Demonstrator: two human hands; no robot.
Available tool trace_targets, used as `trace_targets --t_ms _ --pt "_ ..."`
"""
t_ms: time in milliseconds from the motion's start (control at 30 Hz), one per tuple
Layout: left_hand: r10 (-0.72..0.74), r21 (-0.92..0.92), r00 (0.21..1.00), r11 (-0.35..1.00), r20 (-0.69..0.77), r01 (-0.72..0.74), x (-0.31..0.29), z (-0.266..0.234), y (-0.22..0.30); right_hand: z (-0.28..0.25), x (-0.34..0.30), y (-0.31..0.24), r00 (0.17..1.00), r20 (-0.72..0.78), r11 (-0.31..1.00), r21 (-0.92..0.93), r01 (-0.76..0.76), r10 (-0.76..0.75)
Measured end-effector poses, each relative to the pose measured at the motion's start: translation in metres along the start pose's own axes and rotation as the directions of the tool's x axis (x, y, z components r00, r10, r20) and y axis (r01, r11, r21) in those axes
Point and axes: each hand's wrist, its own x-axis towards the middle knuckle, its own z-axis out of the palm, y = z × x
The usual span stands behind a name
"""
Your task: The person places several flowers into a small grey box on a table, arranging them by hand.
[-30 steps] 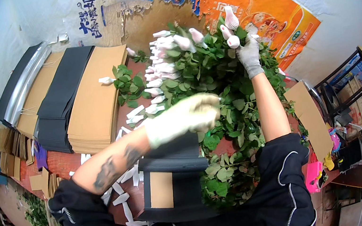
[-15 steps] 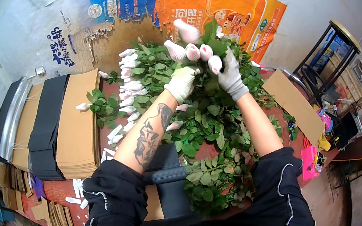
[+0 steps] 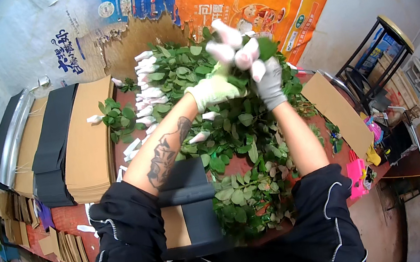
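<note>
A small bunch of pale pink roses (image 3: 243,57), their buds in white net sleeves, is held upright over the far part of the table. My left hand (image 3: 214,90), in a whitish glove, is closed around the stems below the buds. On the bunch's other side my right hand (image 3: 271,84), in a grey glove, grips among the leaves; its fingers are partly hidden and blurred. Beneath both hands lies a large heap of leafy rose stems (image 3: 242,125). Many sleeved buds (image 3: 149,80) line the heap's left edge, pointing left.
Stacks of brown cardboard (image 3: 91,145) and black sheets (image 3: 58,145) stand at the left. A black board (image 3: 203,221) lies close to my body. One leafy rose (image 3: 119,119) lies apart. To the right are a cardboard sheet (image 3: 336,115), a pink container (image 3: 357,175) and a stool (image 3: 394,36).
The bunch has shifted slightly right and tilted, its buds now closer together and blurred. My left hand has moved a little right, nearer my right hand.
</note>
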Motion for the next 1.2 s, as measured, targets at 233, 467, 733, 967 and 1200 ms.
trace_targets --t_ms 233,467,733,967,1200 --pt "0.155 0.135 0.987 0.978 0.036 -0.159 -0.172 -0.029 0.030 -0.262 0.074 0.071 0.350 -0.678 0.698 0.340 -0.631 0.646" --pt "-0.171 0.016 0.983 0.985 -0.063 0.172 -0.353 -0.029 0.014 -0.504 0.088 -0.007 0.437 -0.775 0.888 0.368 -0.275 0.456" --pt "-0.261 -0.007 0.964 0.965 0.041 0.262 -0.392 -0.001 -0.011 -0.421 0.148 -0.122 0.986 -0.071 0.540 -0.830 -0.143 0.152" --pt "-0.169 0.058 0.986 0.984 0.004 0.168 -0.416 -0.002 -0.002 -0.191 0.060 -0.250 0.361 0.910 0.794 -0.368 0.483 0.203" --pt "-0.379 -0.239 0.897 0.915 -0.229 0.325 -0.468 0.003 -0.011 -0.076 -0.078 -0.268 0.052 0.995 0.948 -0.101 0.300 0.090"
